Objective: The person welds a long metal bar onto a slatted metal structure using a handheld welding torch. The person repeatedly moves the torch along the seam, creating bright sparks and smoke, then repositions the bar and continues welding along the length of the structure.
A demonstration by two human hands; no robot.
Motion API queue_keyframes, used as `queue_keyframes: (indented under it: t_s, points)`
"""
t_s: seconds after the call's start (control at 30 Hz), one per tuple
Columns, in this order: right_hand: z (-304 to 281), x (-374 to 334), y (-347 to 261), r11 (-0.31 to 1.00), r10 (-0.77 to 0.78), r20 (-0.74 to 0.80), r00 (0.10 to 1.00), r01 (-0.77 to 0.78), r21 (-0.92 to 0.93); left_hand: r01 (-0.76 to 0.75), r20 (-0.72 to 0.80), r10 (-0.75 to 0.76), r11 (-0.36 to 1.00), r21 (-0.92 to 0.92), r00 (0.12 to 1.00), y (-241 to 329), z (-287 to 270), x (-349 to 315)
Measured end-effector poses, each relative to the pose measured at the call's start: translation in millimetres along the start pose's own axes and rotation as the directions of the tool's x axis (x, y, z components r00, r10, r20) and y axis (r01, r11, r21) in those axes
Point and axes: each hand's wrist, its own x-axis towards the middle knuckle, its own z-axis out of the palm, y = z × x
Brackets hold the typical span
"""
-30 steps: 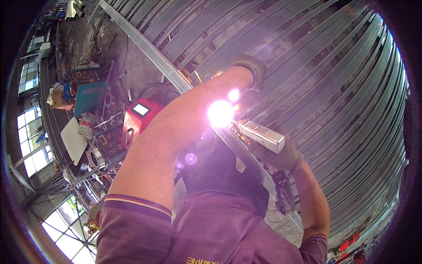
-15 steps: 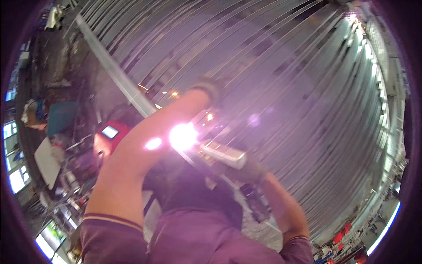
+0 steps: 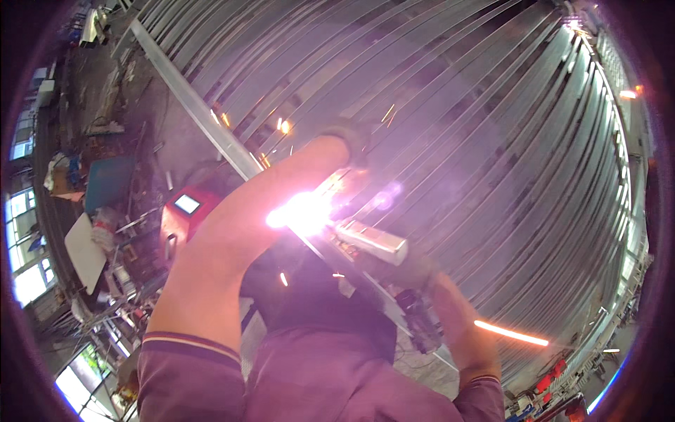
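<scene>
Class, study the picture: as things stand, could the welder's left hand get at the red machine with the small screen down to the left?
Probably not: the left hand is stretched forward onto the metal slats, and the red machine sits well below the arm.

Long metal slats [image 3: 492, 141] side by side, apparently on floor; steel bar [image 3: 190, 105] across them.
</scene>
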Motion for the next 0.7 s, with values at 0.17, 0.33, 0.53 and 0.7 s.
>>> queue_keyframes:
  t_s: [0.17,0.33,0.53,0.7]
  points:
    - [-7.3,-14.0,-16.1,0.995,0.026,0.005,1.0,-0.026,0.1,0.036,0.02,-0.037,0.997,0.065,0.999,-2.8,7.5,9.4]
    - [0.1,-5.9,1.1,0.987,-0.115,-0.075,0.991,0.122,0.101,0.032,-0.034,-0.03,0.998,0.058,0.999,-13.3,20.1,21.4]
    - [-2.5,-5.8,-9.4,0.977,-0.087,-0.001,0.996,0.085,0.198,0.025,0.011,-0.027,0.99,0.142,1.0,-7.5,7.6,7.5]
    - [-3.0,-7.6,-1.5,0.977,-0.077,-0.005,0.997,0.077,0.2,0.014,-0.028,-0.009,0.982,0.189,1.0,-10.4,8.9,10.6]
